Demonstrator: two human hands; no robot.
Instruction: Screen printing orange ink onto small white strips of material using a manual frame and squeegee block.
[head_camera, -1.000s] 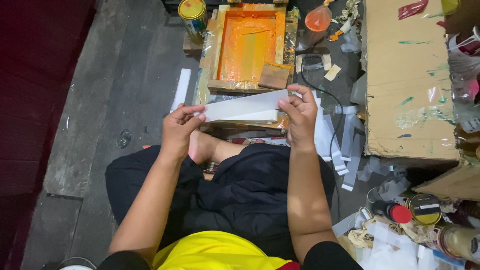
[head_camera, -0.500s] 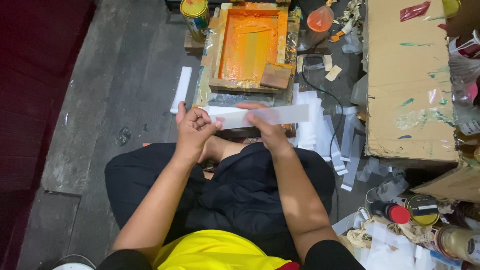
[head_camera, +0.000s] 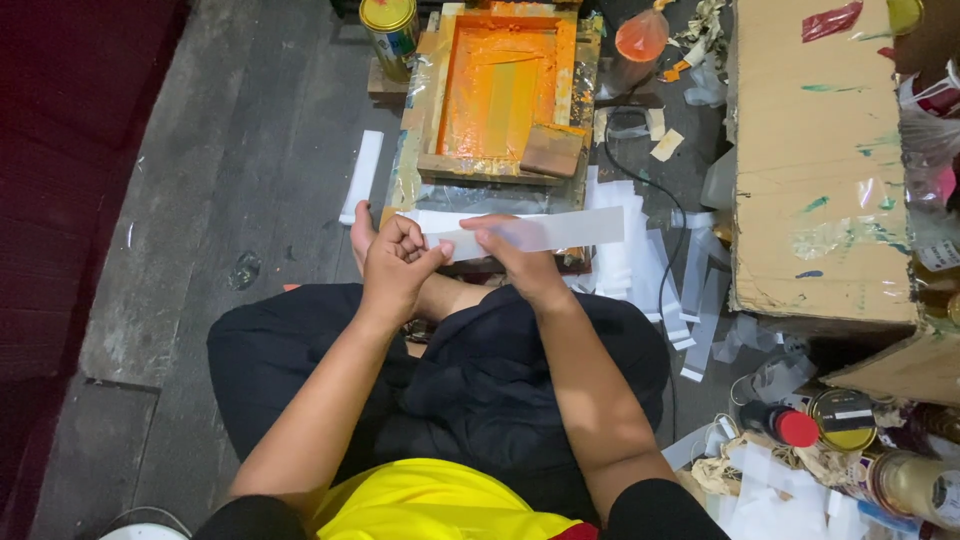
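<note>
A long white paper strip (head_camera: 560, 230) is held level above my lap, in front of a wooden screen-printing frame (head_camera: 500, 90) coated in orange ink. My left hand (head_camera: 395, 265) pinches the strip's left end with fingers curled. My right hand (head_camera: 515, 255) grips the strip near its middle from below, close to the left hand. A wooden squeegee block (head_camera: 550, 150) rests on the frame's near right corner.
Loose white strips (head_camera: 640, 260) lie on the floor to the right, one more (head_camera: 362, 175) to the left. A big cardboard box (head_camera: 820, 160) stands at right. Paint cans (head_camera: 840, 420) and crumpled paper (head_camera: 760, 470) sit lower right, a yellow-lidded can (head_camera: 390, 25) at top.
My right hand slid left along the strip from its right end toward the left hand. The strip shifted slightly right and now sticks out past the right hand.
</note>
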